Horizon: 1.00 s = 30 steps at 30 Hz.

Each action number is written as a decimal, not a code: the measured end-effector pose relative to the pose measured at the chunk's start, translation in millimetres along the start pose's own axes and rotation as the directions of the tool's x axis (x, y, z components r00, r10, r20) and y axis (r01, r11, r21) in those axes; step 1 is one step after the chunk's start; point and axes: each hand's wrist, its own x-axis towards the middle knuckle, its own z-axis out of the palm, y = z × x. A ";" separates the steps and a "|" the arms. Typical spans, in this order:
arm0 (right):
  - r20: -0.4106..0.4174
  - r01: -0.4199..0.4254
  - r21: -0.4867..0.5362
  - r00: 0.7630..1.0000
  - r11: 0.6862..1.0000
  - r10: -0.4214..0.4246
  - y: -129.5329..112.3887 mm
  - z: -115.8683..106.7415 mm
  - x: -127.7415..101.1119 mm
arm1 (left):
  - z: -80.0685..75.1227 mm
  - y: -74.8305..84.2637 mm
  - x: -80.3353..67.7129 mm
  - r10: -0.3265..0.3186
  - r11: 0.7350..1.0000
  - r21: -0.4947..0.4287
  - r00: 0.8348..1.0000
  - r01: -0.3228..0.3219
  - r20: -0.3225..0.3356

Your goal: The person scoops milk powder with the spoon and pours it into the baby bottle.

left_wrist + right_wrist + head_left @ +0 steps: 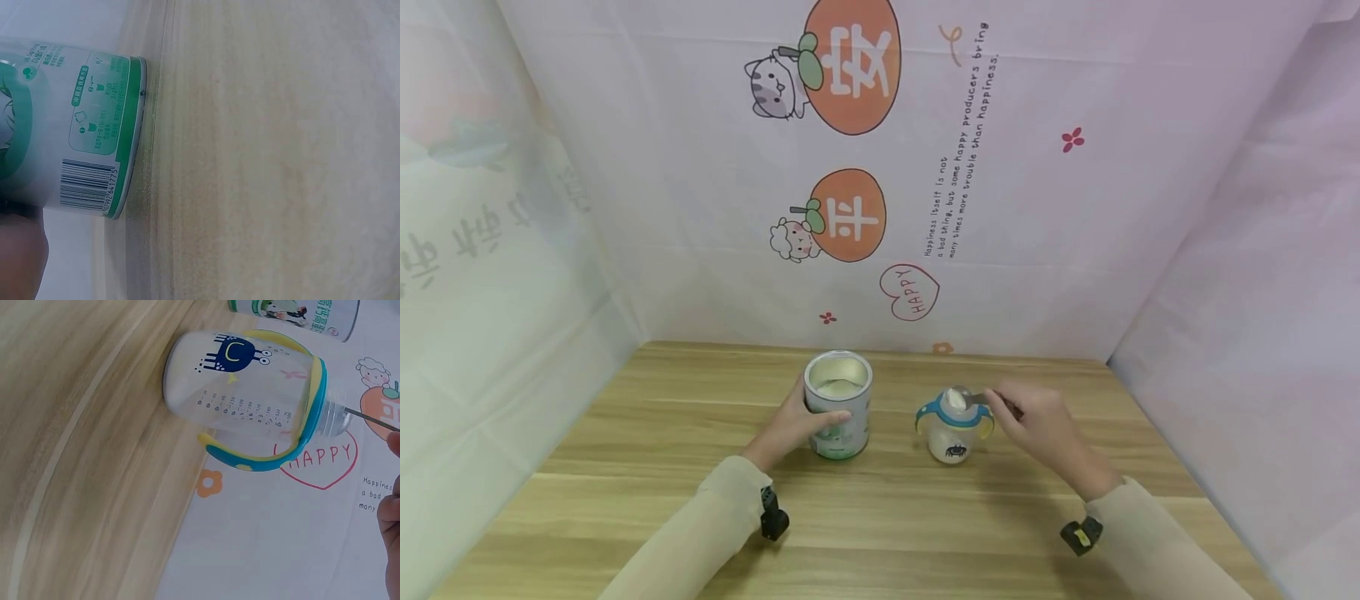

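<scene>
Green-labelled tin [838, 406], barcode digits 641775 readable

- Table [625, 467]: bears tin [838, 404] and bottle [953, 427], both upright, near its middle, toward the back edge.
- Tin stands left of bottle; the two are near, not touching.
- Backdrop [1075, 250] rises behind the table's far edge; side sheets stand left and right of the table.
- Left hand [797, 427] wraps the tin from its left side, thumb across the front.
- Right hand [1037, 421] lies right of the bottle, apart from it.
- Spoon [981, 402] runs from the right hand's fingers leftward; its bowl sits over the bottle's mouth.
- Forearms reach in from the near edge, one on each side.
</scene>
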 end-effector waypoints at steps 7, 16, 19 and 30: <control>0.059 0.132 -0.071 0.990 0.989 -0.128 -6.9 -2.2 1.6 | 0.1 2.3 -0.2 -0.002 1.000 -0.004 1.000 0.002 -0.001; 0.078 0.343 -0.192 0.939 0.920 -0.334 -13.7 -7.5 5.6 | 0.3 0.8 0.6 0.010 1.000 -0.002 1.000 -0.010 -0.008; 0.062 0.389 -0.204 0.921 0.898 -0.385 -16.1 -9.3 8.4 | 0.6 0.8 0.5 0.007 1.000 0.005 1.000 -0.007 -0.013; 0.025 0.495 -0.214 0.865 0.842 -0.502 -24.5 -16.6 17.7 | 0.3 0.0 -0.4 0.006 1.000 0.006 1.000 -0.006 -0.007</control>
